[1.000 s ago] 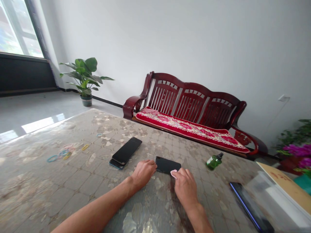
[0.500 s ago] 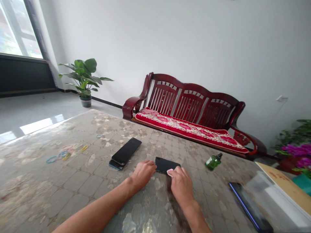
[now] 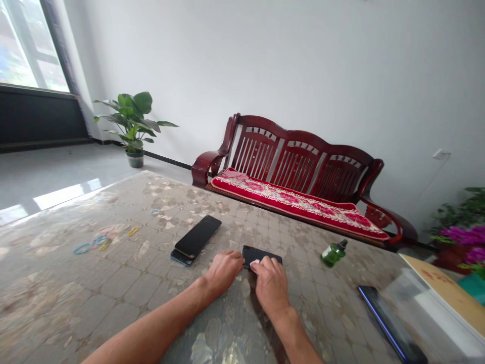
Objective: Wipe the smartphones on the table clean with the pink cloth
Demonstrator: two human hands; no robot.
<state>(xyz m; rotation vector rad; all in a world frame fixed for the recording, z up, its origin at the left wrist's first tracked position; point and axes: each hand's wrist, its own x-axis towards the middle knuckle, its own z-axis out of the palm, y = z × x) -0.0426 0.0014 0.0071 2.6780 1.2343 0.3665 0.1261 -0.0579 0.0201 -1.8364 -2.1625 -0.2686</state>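
Observation:
A black smartphone lies screen up on the patterned tabletop in front of me. My left hand grips its left end, fingers closed at the edge. On the screen, my right hand presses a small pale pink cloth, pinched in its fingers and mostly hidden by them. To the left of my hands, another black phone rests on top of a second one, whose bluish edge pokes out below. A small green bottle with a black cap stands to the right.
Several coloured hair ties lie on the left of the table. At the right are a blue-edged phone, a clear plastic box and a tan card. Behind the table stands a red wooden bench.
My right hand has slid left along the phone's screen with the pink cloth. The left hand and the phone have stayed in place.

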